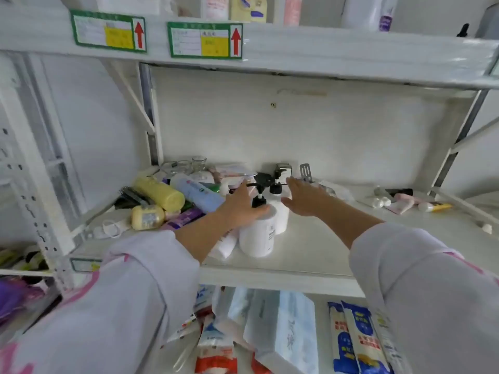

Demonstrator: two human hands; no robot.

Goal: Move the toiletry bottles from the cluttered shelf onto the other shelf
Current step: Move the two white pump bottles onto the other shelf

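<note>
1. From the head camera, the job looks to me barely begun. The middle shelf [310, 255] carries a heap of toiletries at its left end: a yellow bottle [162, 194], a smaller yellow bottle [147, 217], a blue-and-white bottle [198, 193] and a purple tube [183, 220], all lying flat.

2. Two white pump bottles stand upright near the middle of that shelf, the nearer pump bottle [258, 237] just in front of the farther pump bottle [280, 211]. Their long axes run straight up, black pump heads on top, the nearer spout pointing left.

3. The left hand [240, 209] rests over the shoulder of the nearer pump bottle, thumb curled round beside the pump collar. It is touching, but I cannot tell whether it has a firm hold.

4. The right hand [305, 199] is spread, fingers loose, beside the farther pump bottle and holding nothing; whether it touches is unclear.

5. The upper shelf [351, 49] already bears several bottles along its back. Whether that is the destination I can only guess.

6. Small tubes [413, 203] lie scattered at the right end of the middle shelf, well apart from the hands. Nearly everything is left to move.
</note>
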